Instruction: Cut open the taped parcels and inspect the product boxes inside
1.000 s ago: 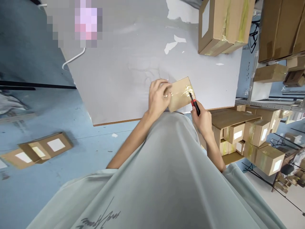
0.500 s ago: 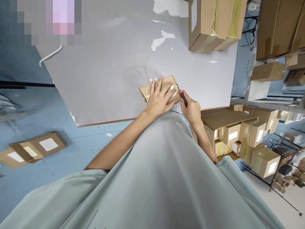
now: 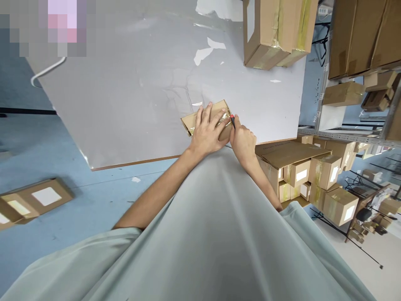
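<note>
A small flat cardboard box (image 3: 189, 120) with shiny tape lies near the front edge of the grey-white table (image 3: 125, 104). My left hand (image 3: 207, 130) rests on top of it, fingers spread over the cardboard and tape. At the box's right end, my right hand (image 3: 243, 141) is closed round a small red and black tool (image 3: 232, 121). The tool's tip is at the box's right edge and too small to make out. Part of the handle is hidden by my fingers.
Two taped cartons (image 3: 269, 37) stand at the table's back right. Torn white paper scraps (image 3: 203, 54) lie behind the small box. Stacked cartons (image 3: 326, 171) and a shelf (image 3: 338, 138) are on the right. More cartons (image 3: 37, 200) lie on the blue floor at left.
My right hand and the tool have shifted slightly left, closer against the box's right end, and less of the handle shows. The whole view has moved a little. My left hand stays on the box.
</note>
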Demonstrator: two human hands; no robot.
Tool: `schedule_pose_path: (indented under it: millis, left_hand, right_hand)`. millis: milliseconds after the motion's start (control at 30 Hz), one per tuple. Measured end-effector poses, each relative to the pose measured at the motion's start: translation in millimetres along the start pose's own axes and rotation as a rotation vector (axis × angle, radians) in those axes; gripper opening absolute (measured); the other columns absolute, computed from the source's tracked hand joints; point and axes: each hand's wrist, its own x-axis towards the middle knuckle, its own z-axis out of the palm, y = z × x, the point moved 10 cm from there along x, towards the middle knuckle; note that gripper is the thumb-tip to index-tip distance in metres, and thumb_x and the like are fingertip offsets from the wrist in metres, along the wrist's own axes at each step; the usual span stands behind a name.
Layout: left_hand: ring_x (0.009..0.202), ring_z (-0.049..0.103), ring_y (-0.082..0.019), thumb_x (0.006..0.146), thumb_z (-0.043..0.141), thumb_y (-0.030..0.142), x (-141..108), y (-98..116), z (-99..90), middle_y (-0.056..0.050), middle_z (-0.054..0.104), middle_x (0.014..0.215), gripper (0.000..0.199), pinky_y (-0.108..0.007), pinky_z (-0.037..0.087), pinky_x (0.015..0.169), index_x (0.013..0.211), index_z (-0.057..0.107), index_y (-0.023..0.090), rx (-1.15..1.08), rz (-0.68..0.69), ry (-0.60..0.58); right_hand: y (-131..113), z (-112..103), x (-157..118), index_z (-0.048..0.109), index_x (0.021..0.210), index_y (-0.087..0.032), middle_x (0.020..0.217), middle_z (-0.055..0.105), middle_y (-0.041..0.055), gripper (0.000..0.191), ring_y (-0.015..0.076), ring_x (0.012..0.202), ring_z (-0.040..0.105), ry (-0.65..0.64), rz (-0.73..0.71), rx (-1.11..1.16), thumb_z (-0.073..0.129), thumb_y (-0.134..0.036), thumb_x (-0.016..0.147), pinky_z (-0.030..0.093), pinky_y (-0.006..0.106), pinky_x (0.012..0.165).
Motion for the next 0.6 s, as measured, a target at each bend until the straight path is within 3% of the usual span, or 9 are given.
schedule_pose_path:
  millis: [333,600]
  left_hand:
    - [0.181,0.019,-0.051,0.094,0.085,0.050,-6,-6,15.9,-0.012,0.050,0.183,0.073,-0.084,0.008,0.144,0.162,0.065,0.033,0.121,0.097,-0.037]
    - [0.180,0.022,-0.053,0.094,0.089,0.048,-6,-6,12.3,-0.011,0.050,0.183,0.075,-0.085,0.009,0.143,0.163,0.064,0.035,0.095,0.107,-0.049]
  right_hand:
    - [3,-16,-21,0.045,0.178,-0.018,0.133,0.084,0.0235,0.056,0.0346,0.122,0.083,-0.094,0.079,-0.123,0.035,-0.026,0.124,0.063,0.043,0.103]
    - [18,-4,-35,0.056,0.168,-0.019,0.128,0.085,0.0222,0.049,0.0343,0.121,0.084,-0.161,0.153,-0.110,0.037,-0.025,0.122,0.062,0.041,0.099]
